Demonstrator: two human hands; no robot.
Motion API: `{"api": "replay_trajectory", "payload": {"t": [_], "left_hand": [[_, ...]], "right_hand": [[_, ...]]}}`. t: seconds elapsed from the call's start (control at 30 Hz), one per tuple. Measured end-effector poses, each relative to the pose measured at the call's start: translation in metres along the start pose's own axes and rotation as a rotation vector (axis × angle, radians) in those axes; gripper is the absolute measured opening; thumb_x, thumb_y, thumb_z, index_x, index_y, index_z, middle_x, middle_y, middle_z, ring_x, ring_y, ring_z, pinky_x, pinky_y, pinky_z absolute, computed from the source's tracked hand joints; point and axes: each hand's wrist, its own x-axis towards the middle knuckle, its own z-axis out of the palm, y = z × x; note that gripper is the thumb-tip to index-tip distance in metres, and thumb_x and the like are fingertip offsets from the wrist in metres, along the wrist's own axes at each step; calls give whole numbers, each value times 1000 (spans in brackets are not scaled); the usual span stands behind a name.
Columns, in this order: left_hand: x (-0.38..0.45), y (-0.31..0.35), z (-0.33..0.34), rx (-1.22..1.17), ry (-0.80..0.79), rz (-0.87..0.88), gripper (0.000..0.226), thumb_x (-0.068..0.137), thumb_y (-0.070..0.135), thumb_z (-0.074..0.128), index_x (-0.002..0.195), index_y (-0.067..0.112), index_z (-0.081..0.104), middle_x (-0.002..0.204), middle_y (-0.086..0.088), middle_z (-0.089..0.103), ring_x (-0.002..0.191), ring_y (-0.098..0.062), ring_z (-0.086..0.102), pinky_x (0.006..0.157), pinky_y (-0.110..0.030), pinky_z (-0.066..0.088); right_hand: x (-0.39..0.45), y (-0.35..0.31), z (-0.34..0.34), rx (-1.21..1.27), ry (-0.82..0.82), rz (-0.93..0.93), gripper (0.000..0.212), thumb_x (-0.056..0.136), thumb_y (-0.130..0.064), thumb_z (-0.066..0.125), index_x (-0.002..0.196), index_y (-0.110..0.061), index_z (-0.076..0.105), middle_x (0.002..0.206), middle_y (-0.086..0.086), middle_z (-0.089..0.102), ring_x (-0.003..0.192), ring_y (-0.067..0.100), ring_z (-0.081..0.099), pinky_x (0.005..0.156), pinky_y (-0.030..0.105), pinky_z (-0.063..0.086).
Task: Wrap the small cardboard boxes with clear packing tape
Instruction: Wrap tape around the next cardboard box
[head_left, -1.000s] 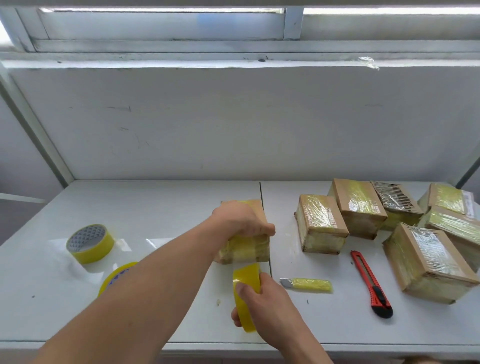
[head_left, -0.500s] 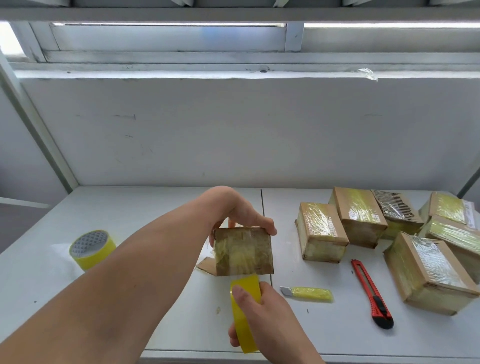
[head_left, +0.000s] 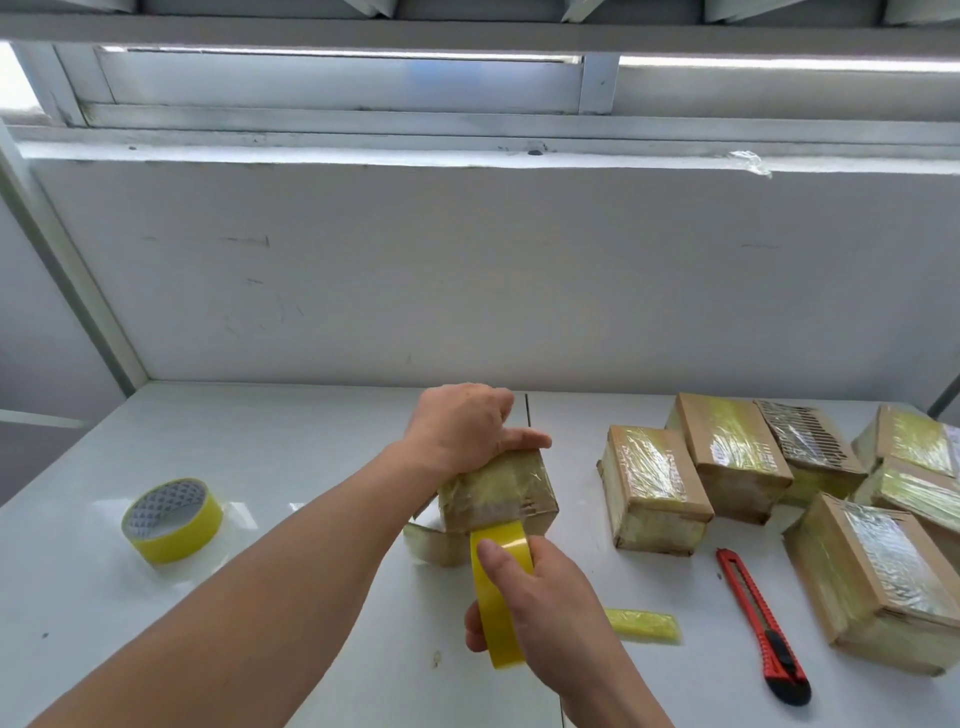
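A small cardboard box (head_left: 496, 491), partly covered in clear yellowish tape, is tilted up off the white table (head_left: 291, 457) in the middle. My left hand (head_left: 462, 428) grips its top from above. Just below the box, my right hand (head_left: 540, 587) holds a yellow tape roll (head_left: 496, 597) upright, thumb on its outer face, the roll touching the box's front lower edge. A loose flap (head_left: 434, 543) of taped cardboard sticks out under the box on the left.
Several wrapped boxes (head_left: 654, 488) crowd the right side of the table. A red utility knife (head_left: 761, 623) lies beside them, with a small yellow-wrapped piece (head_left: 644, 626) near my right wrist. A second tape roll (head_left: 171, 519) sits at the left. A grey wall rises behind.
My left hand lifted and turned the box from lying flat to tilted on edge. The right hand kept the roll pressed close under the box. The view tipped upward.
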Motion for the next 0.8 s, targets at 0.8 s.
{"api": "replay_trajectory", "payload": {"t": [0.8], "left_hand": [[-14,15,6,47,-213,-88,103,79,92,30,144,14,45,141,-4,47,131,-24,44,100,-45,46]], "right_hand": [[23,30,5,-99,-1,-19,18,103,-48,47,108,-31,52,83,5,77,72,11,73,66,25,51]]}}
